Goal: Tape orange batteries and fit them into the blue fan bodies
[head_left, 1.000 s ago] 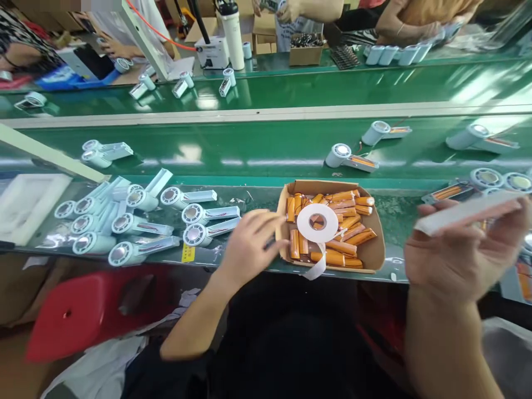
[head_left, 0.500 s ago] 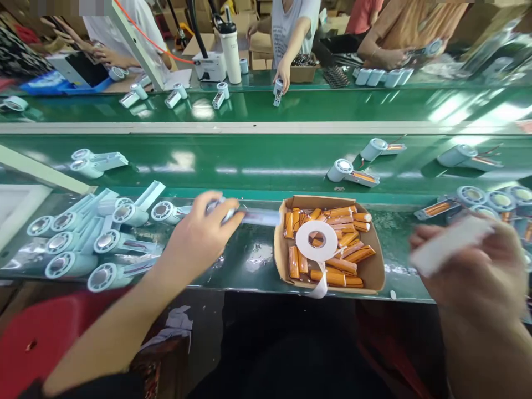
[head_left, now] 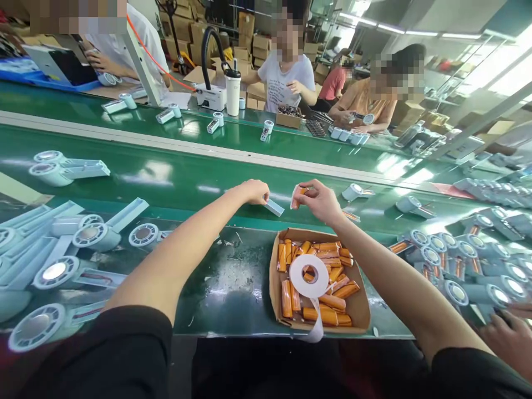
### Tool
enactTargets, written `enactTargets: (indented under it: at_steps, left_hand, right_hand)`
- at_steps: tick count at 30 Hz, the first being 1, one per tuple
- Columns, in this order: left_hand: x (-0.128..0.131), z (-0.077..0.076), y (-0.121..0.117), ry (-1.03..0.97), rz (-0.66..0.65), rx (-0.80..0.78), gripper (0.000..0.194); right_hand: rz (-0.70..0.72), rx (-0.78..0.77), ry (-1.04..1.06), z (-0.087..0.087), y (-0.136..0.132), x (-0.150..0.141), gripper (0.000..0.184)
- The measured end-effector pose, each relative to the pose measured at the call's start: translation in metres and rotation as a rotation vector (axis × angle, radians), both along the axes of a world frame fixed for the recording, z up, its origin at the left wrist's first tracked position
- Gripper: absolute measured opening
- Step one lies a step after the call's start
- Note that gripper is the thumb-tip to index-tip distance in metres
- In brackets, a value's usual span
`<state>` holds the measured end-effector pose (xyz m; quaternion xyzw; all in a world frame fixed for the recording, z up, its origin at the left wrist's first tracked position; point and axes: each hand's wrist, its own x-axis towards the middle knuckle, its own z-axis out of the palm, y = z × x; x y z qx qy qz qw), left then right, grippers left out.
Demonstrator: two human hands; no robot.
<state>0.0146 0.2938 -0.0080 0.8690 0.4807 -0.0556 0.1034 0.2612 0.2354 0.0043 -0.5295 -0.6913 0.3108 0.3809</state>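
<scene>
My left hand (head_left: pixel 258 191), out over the green conveyor belt, is closed on a light-blue fan housing (head_left: pixel 275 208); its open handle trough sticks out to the right and my fingers hide the rest. Just right of it, my right hand (head_left: pixel 319 200) pinches an orange battery pack (head_left: pixel 298 195) with a whitish strip along its side. The two parts are apart. Below my hands stands a cardboard box (head_left: pixel 273 293) of orange battery packs (head_left: pixel 326 316). On top of the packs lies a roll of white tape (head_left: pixel 297 275), its loose end hanging over the box's front edge.
Several fan housings (head_left: pixel 56 271) crowd the bench at left. More, some with orange packs inside, are clustered at right (head_left: pixel 453 244). A co-worker's hand (head_left: pixel 509 335) is at the lower right edge. Other people sit beyond a pale rail (head_left: pixel 233 152) dividing the belts.
My view has tilted up. My left hand has carried the fan housing forward and right, over the belt. My right hand has come in from the far right beside it.
</scene>
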Motion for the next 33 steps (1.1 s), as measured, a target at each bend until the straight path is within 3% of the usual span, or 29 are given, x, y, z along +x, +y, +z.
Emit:
enactTargets:
  at_steps: [8,14,19,23,27,30,31,33]
  left_hand:
    - [0.009,0.0,0.005,-0.096,0.099,0.007,0.027]
    - [0.019,-0.007,0.006,-0.16,0.157,0.002,0.024]
    - [0.027,-0.014,0.008,-0.217,0.225,-0.001,0.023]
    - [0.033,-0.013,0.009,-0.245,0.254,0.013,0.016]
    - [0.042,0.003,-0.002,-0.28,0.223,0.083,0.016]
    - [0.05,0.012,-0.036,-0.345,0.155,0.174,0.026]
    - [0.052,0.013,-0.054,-0.376,0.079,0.202,0.026]
    - [0.053,0.008,-0.096,-0.423,-0.204,0.219,0.025]
  right_hand:
    - [0.124,0.084,-0.442,-0.001,0.02,-0.033,0.022]
    - [0.194,0.064,-0.975,-0.007,0.018,-0.044,0.024]
    - [0.292,-0.024,-1.07,-0.013,0.019,-0.051,0.039]
    - [0.365,-0.105,-1.129,-0.004,0.025,-0.062,0.046]
    - [0.393,-0.162,-1.127,0.025,0.023,-0.054,0.05]
    - [0.312,-0.021,-0.839,0.043,-0.009,-0.017,0.049]
    - [0.264,0.047,-0.668,0.046,-0.028,0.0,0.046]
    - [0.172,0.127,-0.322,0.046,-0.073,0.037,0.042]
